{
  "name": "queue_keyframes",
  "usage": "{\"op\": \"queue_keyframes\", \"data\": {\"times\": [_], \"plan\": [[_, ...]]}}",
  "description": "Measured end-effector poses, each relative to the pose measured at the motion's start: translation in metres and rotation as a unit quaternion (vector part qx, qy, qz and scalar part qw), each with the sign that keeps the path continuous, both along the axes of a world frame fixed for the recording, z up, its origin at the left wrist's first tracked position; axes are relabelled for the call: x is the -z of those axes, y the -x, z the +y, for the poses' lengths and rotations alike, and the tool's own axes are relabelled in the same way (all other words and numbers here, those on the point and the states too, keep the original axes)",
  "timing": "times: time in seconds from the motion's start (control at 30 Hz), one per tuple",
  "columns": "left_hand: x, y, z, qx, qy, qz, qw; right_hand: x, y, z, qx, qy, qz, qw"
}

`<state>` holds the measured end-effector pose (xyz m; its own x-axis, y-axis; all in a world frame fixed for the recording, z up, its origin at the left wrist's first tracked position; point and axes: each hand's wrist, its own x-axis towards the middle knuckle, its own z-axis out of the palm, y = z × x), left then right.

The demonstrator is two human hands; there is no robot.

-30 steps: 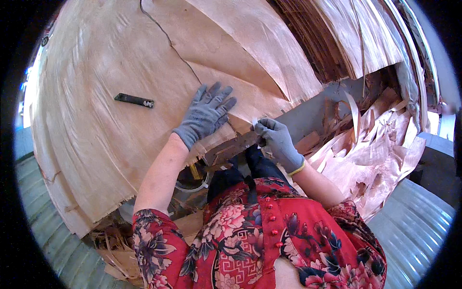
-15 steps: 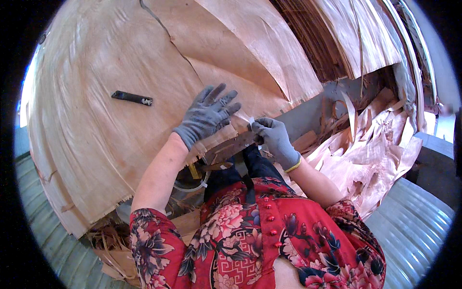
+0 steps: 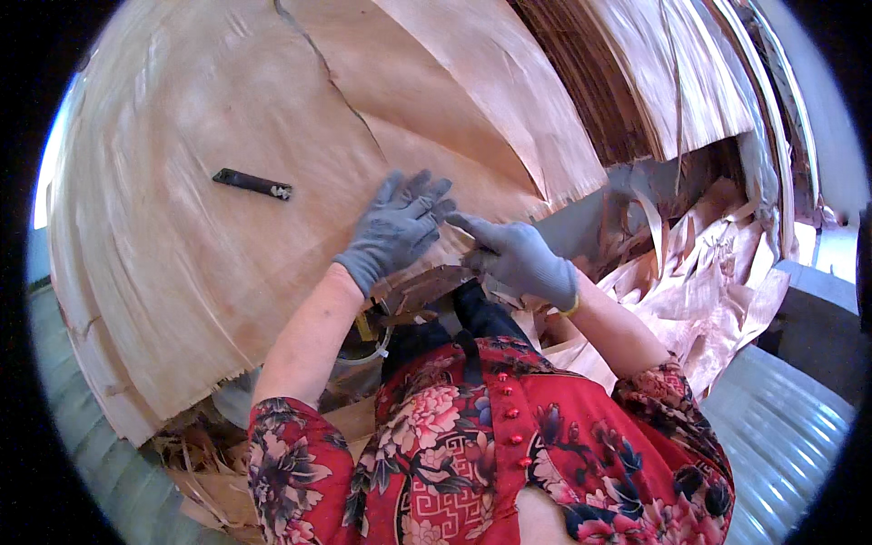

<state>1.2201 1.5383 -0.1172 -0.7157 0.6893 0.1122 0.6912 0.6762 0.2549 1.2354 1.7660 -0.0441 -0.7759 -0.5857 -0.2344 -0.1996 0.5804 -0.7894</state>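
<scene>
A broad sheet of pale wood veneer spreads before me, its front edge ragged. My left hand, in a grey glove, lies flat on the sheet near that edge with its fingers stretched out. Close beside it is my right hand, in a grey glove with a yellow cuff. Its forefinger points out to the left fingertips, while the other fingers are curled under. Whatever those curled fingers may hold is hidden. A long crack runs through the veneer from the far side toward my left hand.
On the sheet, left of my hands, lies a short dark bar-like tool with a pale end. Torn veneer scraps heap up at the right. Stacked veneer stands at the far right. Below the front edge shows a pale ring-shaped thing.
My right hand has moved left and turned over, from pinching a small white strip to reaching its forefinger to the left fingertips. The white strip no longer shows. The left fingers have drawn closer together.
</scene>
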Motion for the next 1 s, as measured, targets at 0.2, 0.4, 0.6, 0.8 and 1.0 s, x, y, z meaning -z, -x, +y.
{"op": "queue_keyframes", "data": {"times": [0.2, 0.4, 0.6, 0.8, 1.0], "plan": [[-0.010, 0.002, 0.000, -0.009, -0.051, -0.032, 0.998, 0.010, 0.024, -0.035, -0.138, -0.196, 0.066, 0.969], [-0.010, 0.001, -0.001, -0.006, -0.074, -0.052, 0.996, 0.008, 0.022, -0.052, -0.128, -0.269, 0.095, 0.950], [-0.018, 0.004, -0.002, 0.021, -0.006, -0.057, 0.998, 0.016, 0.026, -0.044, -0.087, -0.296, 0.090, 0.947], [-0.013, 0.003, -0.002, 0.018, -0.017, -0.070, 0.997, 0.007, 0.028, -0.048, -0.098, -0.313, 0.091, 0.940], [-0.002, 0.001, 0.006, -0.077, -0.109, -0.115, 0.984, 0.015, 0.029, -0.048, -0.062, -0.281, 0.105, 0.952]]}}
